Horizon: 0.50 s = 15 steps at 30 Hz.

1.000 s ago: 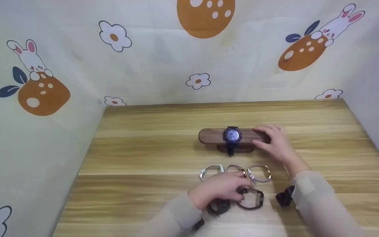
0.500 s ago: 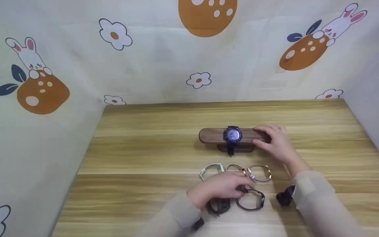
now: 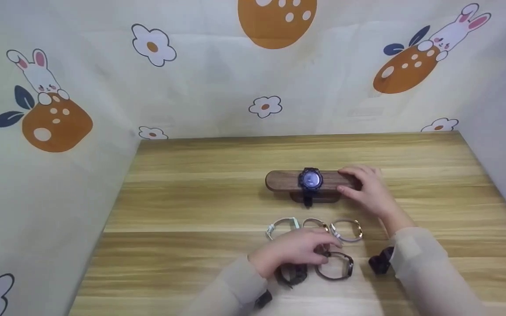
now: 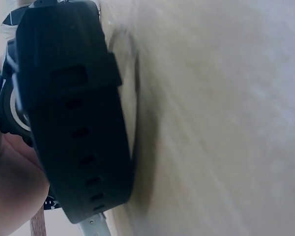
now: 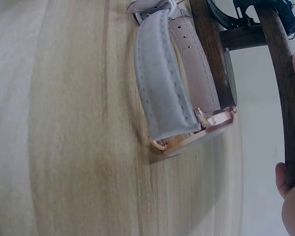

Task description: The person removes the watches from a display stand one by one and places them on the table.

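In the head view, my right hand (image 3: 369, 191) grips the right end of a dark wooden watch stand (image 3: 281, 181), fingers at the back and thumb in front. A black digital watch (image 3: 311, 180) is strapped round the middle of its bar. My left hand (image 3: 299, 248) is over the watches on the table, thumb and fingers spread apart at the left end of a dark looped watch (image 3: 336, 278). Under its wrist lies a black watch (image 3: 294, 276), partly hidden. In the left wrist view, a wide black strap (image 4: 78, 118) covers much of the hand.
Beyond the left hand, a mint-strapped watch (image 3: 283, 220), a rose-gold watch (image 3: 316, 221) and a pale-strapped watch (image 3: 347, 239) lie in a row on the wooden table (image 3: 182, 193). Patterned cloth walls (image 3: 209, 79) stand at the back and sides.
The left thumb and fingers have spread slightly apart at the dark looped watch, which sits very slightly nearer and to the right. The right hand and the stand have stayed in place.
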Each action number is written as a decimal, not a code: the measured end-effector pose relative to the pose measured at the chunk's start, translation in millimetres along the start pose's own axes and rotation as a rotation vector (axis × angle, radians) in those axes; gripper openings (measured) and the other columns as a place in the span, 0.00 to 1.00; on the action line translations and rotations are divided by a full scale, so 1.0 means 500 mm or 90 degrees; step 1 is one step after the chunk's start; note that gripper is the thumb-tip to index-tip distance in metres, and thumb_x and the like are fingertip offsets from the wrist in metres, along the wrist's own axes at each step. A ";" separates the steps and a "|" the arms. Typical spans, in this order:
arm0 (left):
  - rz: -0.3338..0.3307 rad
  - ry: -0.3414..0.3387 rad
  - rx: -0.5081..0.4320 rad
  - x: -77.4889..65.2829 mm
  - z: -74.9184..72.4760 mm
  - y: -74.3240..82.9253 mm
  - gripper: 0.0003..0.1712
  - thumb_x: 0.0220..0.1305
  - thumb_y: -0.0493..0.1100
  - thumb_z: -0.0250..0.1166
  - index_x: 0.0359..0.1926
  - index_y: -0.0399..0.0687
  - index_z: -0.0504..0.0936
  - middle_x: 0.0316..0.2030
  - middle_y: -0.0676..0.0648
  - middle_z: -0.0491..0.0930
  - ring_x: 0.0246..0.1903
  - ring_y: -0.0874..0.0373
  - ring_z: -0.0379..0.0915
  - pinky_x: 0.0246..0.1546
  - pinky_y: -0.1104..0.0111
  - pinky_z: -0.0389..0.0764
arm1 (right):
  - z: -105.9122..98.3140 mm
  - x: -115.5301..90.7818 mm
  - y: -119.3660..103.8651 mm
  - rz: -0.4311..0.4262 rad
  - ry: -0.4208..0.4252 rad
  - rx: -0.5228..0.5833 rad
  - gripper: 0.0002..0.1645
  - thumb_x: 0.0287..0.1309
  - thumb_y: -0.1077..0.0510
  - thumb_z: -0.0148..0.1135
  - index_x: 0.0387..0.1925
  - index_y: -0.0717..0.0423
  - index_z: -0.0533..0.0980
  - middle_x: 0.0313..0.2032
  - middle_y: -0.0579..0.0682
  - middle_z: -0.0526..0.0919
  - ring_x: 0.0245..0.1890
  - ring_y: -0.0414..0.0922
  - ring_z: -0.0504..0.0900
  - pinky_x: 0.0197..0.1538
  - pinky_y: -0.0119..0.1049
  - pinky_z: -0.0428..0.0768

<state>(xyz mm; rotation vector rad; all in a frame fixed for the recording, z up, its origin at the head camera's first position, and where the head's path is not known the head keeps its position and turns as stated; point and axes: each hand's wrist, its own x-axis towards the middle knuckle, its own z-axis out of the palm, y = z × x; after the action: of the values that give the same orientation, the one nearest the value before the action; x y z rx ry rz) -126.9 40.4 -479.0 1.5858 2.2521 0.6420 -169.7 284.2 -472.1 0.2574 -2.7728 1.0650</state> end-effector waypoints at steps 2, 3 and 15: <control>-0.003 0.000 0.001 0.000 -0.001 0.000 0.25 0.58 0.48 0.65 0.58 0.57 0.74 0.55 0.56 0.74 0.51 0.67 0.70 0.55 0.78 0.65 | 0.000 0.000 0.000 -0.003 0.000 -0.002 0.30 0.49 0.50 0.70 0.55 0.53 0.74 0.57 0.59 0.72 0.54 0.56 0.62 0.56 0.59 0.61; -0.004 0.002 0.000 0.000 -0.003 0.001 0.25 0.58 0.48 0.65 0.58 0.57 0.74 0.55 0.57 0.74 0.50 0.68 0.70 0.54 0.78 0.66 | 0.001 0.001 0.000 -0.004 0.001 -0.003 0.30 0.49 0.51 0.70 0.55 0.53 0.74 0.57 0.58 0.72 0.53 0.56 0.62 0.56 0.58 0.61; -0.021 0.034 -0.060 0.000 -0.011 -0.001 0.25 0.56 0.49 0.67 0.57 0.58 0.75 0.46 0.55 0.76 0.44 0.71 0.69 0.45 0.83 0.67 | 0.001 0.000 0.001 -0.034 0.015 -0.017 0.29 0.47 0.53 0.71 0.53 0.54 0.75 0.54 0.59 0.74 0.52 0.56 0.63 0.55 0.56 0.62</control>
<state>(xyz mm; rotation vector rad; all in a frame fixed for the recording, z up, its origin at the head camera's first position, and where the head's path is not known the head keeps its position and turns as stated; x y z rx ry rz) -129.9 39.3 -474.4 1.5011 2.2454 0.7783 -169.9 284.3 -472.8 0.3103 -2.7405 1.0117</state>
